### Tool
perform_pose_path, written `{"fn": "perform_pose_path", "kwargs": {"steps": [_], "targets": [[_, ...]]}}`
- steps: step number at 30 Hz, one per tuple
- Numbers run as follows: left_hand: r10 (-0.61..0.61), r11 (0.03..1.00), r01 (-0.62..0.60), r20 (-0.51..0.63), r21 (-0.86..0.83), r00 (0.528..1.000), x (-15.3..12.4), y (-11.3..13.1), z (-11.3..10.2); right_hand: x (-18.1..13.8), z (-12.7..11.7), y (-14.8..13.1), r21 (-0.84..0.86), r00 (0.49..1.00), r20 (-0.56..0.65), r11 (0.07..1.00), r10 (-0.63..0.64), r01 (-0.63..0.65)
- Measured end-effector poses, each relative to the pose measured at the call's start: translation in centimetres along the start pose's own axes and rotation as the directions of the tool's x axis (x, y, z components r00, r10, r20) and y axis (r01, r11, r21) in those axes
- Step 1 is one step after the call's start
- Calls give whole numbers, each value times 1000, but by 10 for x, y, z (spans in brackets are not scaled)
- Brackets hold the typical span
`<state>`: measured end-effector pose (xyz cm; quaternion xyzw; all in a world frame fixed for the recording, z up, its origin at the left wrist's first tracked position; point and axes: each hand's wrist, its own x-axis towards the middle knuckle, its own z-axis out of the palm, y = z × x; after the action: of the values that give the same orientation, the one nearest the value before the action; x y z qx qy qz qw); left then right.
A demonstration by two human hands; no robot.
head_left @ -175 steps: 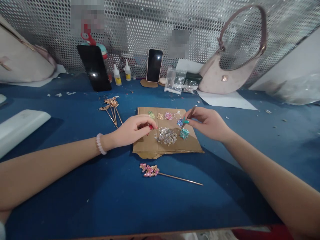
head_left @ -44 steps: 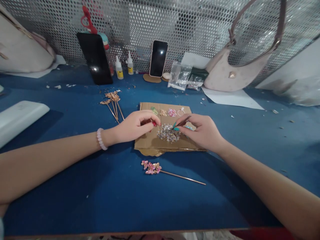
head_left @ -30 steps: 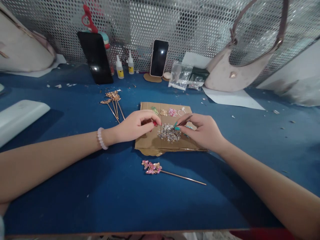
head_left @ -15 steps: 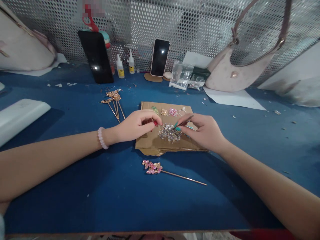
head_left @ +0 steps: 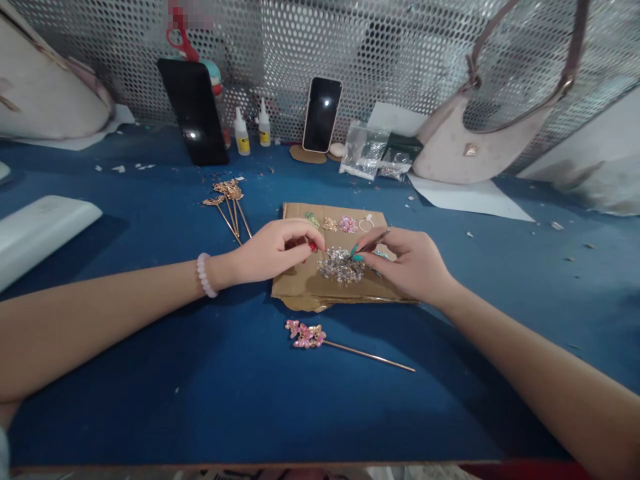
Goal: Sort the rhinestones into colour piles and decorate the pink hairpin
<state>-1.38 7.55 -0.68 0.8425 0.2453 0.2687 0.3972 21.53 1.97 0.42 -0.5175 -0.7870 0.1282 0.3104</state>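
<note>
A piece of brown cardboard (head_left: pixel 300 293) lies on the blue table, carrying a heap of silvery beads (head_left: pixel 341 265) and small piles of green, gold and pink ones. My right hand (head_left: pixel 413 265) pinches thin tweezers (head_left: pixel 369 244), their tip over the silvery heap. My left hand (head_left: pixel 273 250) rests curled on the cardboard's left part, fingertips pinched on something small that I cannot make out. A hairpin with pink flowers (head_left: pixel 306 335) lies in front of the cardboard.
Several gold hairpins (head_left: pixel 227 200) lie left of the cardboard. At the back stand a black tablet (head_left: pixel 194 112), two glue bottles (head_left: pixel 242 133), a phone (head_left: pixel 322 115), plastic bags (head_left: pixel 364 159) and a pale handbag (head_left: pixel 465 150). A white slab (head_left: pixel 40 230) lies far left.
My right hand with the tweezers has shifted left from the blue beads to the silvery heap. Over the last second both hands have stayed almost still.
</note>
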Motion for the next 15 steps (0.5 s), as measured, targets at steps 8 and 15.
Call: {"fn": "perform_pose_path", "kwargs": {"steps": [8, 15], "targets": [[-7, 1000, 7, 5, 4, 1000, 0, 0, 0, -1, -1, 0, -4, 1000, -1, 1000, 2, -2], [-3, 1000, 3, 0, 10, 1000, 0, 0, 0, 0, -2, 0, -3, 1000, 4, 1000, 14, -14]]}}
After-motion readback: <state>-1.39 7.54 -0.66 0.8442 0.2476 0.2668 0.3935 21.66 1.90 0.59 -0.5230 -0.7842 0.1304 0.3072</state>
